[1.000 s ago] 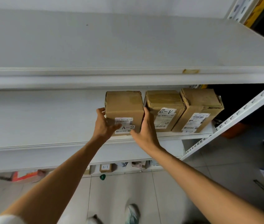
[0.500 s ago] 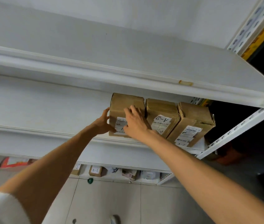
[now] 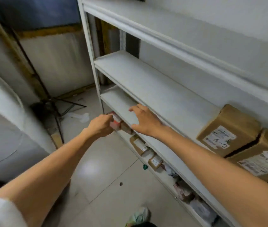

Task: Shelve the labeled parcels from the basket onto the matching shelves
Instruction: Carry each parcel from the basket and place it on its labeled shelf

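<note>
Two brown cardboard parcels marked A-2, the nearer parcel and a second parcel, stand side by side at the right end of the middle shelf. My right hand hovers open with spread fingers over the front edge of the lower white shelf, well left of the parcels. My left hand hangs loosely curled in front of a red and white parcel on the bottom shelf, with nothing visible in it. The basket is out of view.
The bottom shelf holds several small parcels, among them a box marked A-1. A black tripod stands on the tiled floor at the left, beside a large white object. A small green thing lies on the floor.
Both hands have let go of the left A-2 parcel, which stays on the shelf. My view has swung left along the rack, and my hands have moved left and lower.
</note>
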